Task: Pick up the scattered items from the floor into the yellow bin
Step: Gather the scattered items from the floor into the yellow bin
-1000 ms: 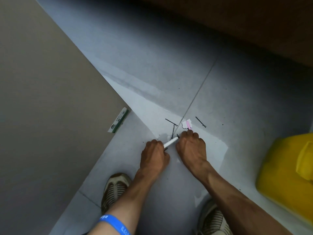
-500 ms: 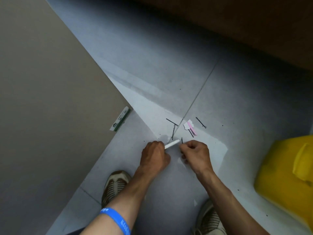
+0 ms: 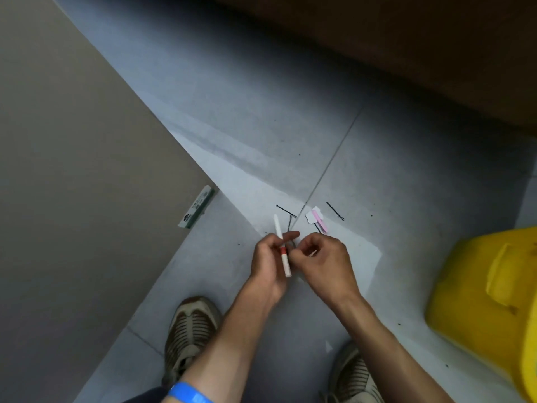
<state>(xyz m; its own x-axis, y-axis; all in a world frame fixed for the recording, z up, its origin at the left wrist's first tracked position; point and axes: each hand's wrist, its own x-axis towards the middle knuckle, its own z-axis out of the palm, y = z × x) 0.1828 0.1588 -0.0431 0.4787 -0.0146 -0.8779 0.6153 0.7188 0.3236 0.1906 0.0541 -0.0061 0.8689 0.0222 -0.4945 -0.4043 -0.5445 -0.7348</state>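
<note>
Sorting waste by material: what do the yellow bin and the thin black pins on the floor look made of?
Yellow bin: likely plastic, with a smooth, uniformly coloured moulded shell and slight sheen. Black pins: probably coated metal wire, hairpin-like, thin and dark; too small to be sure.

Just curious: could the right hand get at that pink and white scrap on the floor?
Probably yes: the scrap lies uncovered just beyond the right hand, though its fingers already pinch something small.

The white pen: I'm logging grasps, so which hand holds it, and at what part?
The left hand grips the white pen around its middle, near the red band; both ends stick out. What the right hand pinches cannot be told.
</note>
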